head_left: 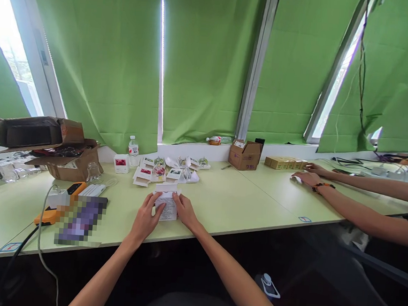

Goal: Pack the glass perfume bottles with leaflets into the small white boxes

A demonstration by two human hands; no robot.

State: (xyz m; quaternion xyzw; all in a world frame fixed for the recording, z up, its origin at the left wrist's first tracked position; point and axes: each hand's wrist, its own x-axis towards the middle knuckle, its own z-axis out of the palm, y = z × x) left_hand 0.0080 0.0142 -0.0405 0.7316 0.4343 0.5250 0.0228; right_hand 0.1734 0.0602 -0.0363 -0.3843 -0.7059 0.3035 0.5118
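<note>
Between my two hands, near the table's front edge, is a small white box (168, 207) with printed text on the side facing me and its top flap raised. My left hand (146, 215) grips its left side, thumb on the printed face. My right hand (185, 211) holds the right side, fingers closed on the upper corner. Just beyond lie several opened white boxes (143, 173) with pictures on them, among clear, shiny items (159, 168) whose kind I cannot make out. A closed white box with a red picture (121, 163) stands to their left.
At left are stacked cardboard boxes (71, 163), an orange device (49, 216), cables and a blurred-out purple item (82, 221). A plastic bottle (133, 151) stands at the back. Rightward are a small carton (245, 155), yellow boxes (283, 162) and another person's hands (306, 178).
</note>
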